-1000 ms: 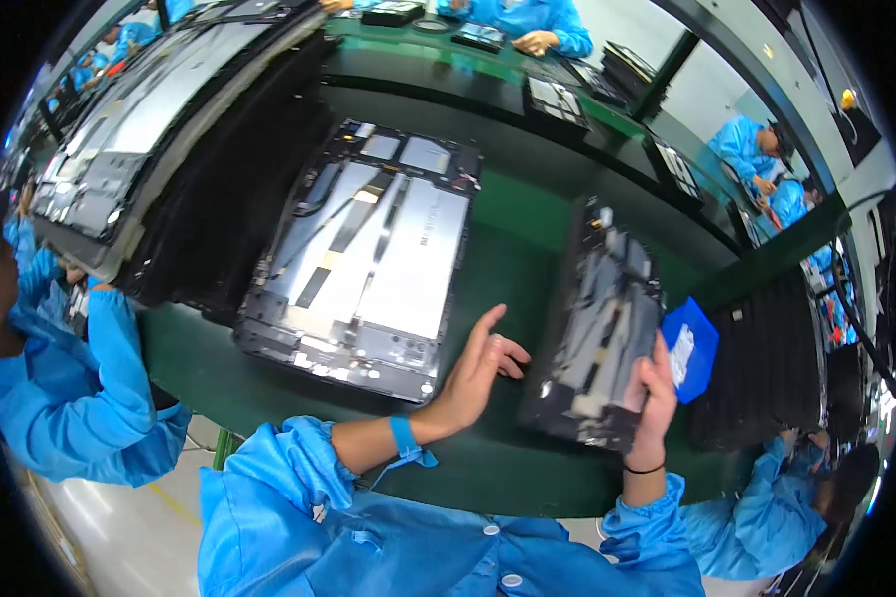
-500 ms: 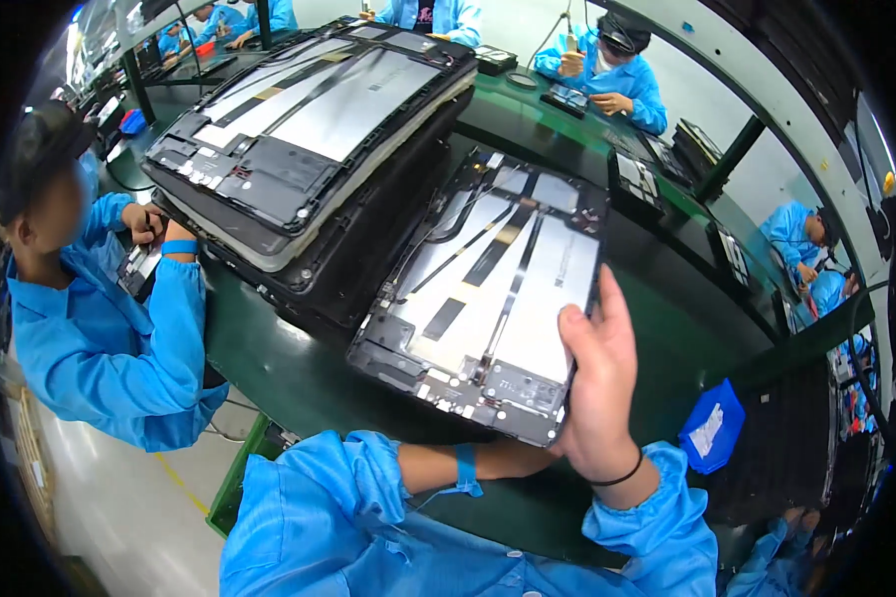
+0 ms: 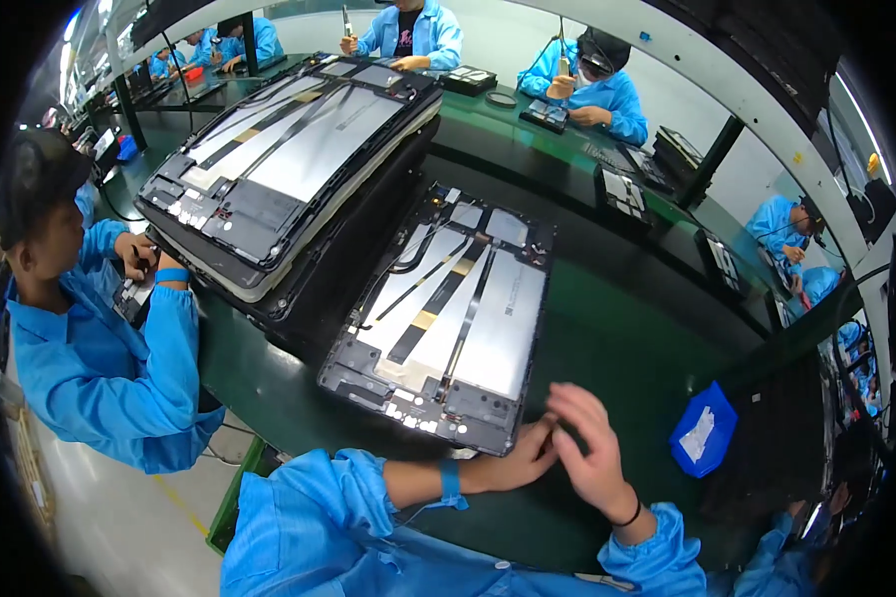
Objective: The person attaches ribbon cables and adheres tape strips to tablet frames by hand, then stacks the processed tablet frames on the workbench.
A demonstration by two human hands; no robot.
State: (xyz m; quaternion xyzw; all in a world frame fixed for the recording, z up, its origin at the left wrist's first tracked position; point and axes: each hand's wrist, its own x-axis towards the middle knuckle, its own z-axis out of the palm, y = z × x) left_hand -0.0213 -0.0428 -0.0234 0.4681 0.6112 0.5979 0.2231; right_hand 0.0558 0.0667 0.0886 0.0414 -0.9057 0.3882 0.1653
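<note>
On the right of the green surface (image 3: 607, 333) sits a blue tray (image 3: 720, 450) with a white piece (image 3: 699, 435) in it. At the left edge is a person in blue (image 3: 90, 343); at the near left, a green box (image 3: 221, 527) stands by a pale floor (image 3: 119, 488) with a yellow line (image 3: 177, 502). The far surface (image 3: 478, 127) carries a dark ring (image 3: 501, 99) and flat devices (image 3: 622, 194), with a far worker (image 3: 622, 117) behind it. A pale beam (image 3: 732, 95) slants across the far right.
</note>
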